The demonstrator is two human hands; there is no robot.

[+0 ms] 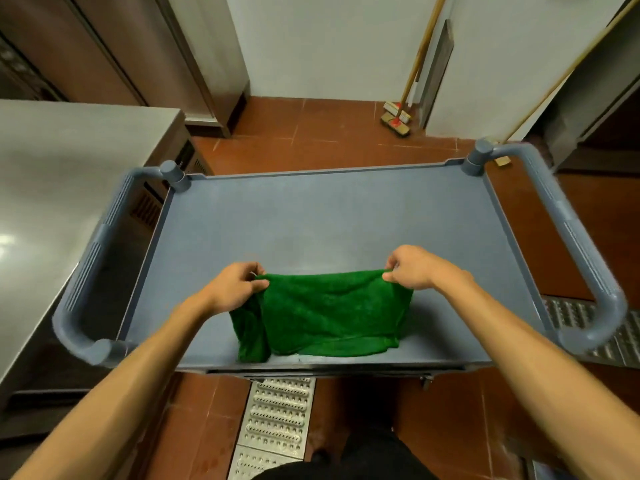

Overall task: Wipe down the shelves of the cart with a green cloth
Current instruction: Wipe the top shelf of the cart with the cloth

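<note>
The cloth (329,317) lies on the shelf (329,216), at its 6 o'clock edge. The left hand (235,285) pinches the cloth's corner at 10 o'clock, the right hand (412,268) the corner at 2. From the cart (588,258), a table (69,174) stands at 9 o'clock, a broom (398,123) at 1.

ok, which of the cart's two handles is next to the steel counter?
The left handle: the steel counter stands right beside it. The right handle has only floor tiles and a drain grate beside it.
</note>
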